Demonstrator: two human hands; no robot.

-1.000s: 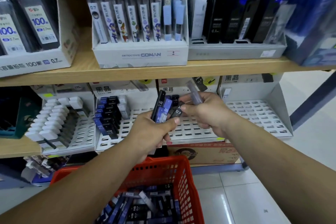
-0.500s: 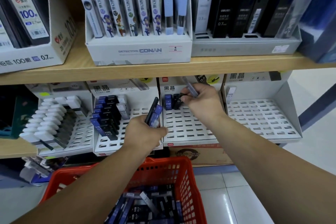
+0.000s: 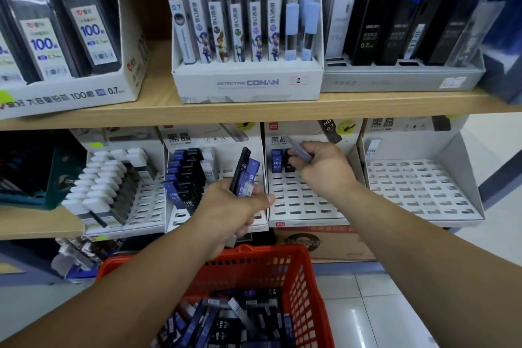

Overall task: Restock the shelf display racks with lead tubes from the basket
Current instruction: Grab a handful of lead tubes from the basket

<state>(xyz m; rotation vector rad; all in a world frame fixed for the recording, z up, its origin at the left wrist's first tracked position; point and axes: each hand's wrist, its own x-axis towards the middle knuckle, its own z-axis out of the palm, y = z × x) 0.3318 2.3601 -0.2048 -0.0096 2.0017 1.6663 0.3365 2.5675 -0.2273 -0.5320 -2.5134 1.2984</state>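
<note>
Your left hand (image 3: 234, 206) grips a fan of black and blue lead tubes (image 3: 245, 171) above the red basket (image 3: 300, 277), while your right hand (image 3: 327, 169) pinches a clear tube (image 3: 300, 150) at the white rack (image 3: 296, 203), beside two standing tubes (image 3: 276, 161).

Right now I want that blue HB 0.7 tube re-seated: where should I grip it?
Probably the top end of the blue HB 0.7 tube, pinched front-to-back from above: it stands on end in the rack, a black tube close beside it.
</note>
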